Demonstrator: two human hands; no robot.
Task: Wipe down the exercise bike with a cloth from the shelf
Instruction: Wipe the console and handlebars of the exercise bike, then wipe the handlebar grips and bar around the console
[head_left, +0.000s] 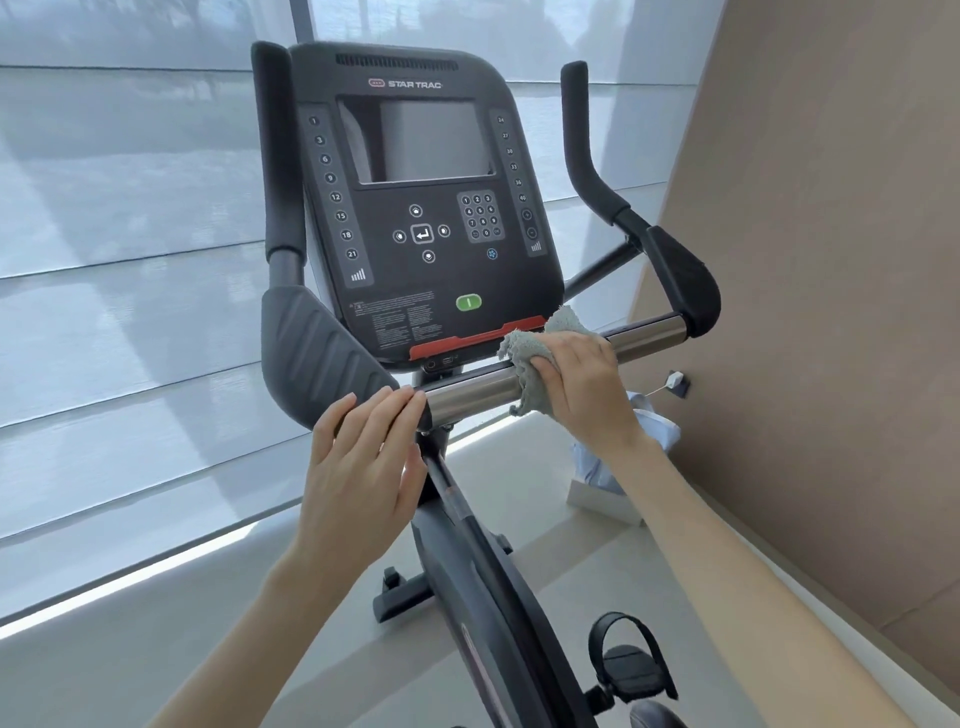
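Note:
The black exercise bike stands in front of me, its console (423, 208) with a dark screen facing me. A silver handlebar (475, 392) runs across below the console. My right hand (584, 382) presses a grey-green cloth (530, 353) onto that bar, right of its middle, with the cloth wrapped partly over the tube. My left hand (363, 467) rests flat, fingers together, on the left end of the bar beside the black elbow pad (317, 353). It holds nothing.
Upright black grips (275, 150) flank the console. A pedal with a strap (631, 662) is at the lower right. A white box with bluish fabric (618, 467) sits on the floor by the tan wall (831, 312). Shaded windows (130, 260) fill the left.

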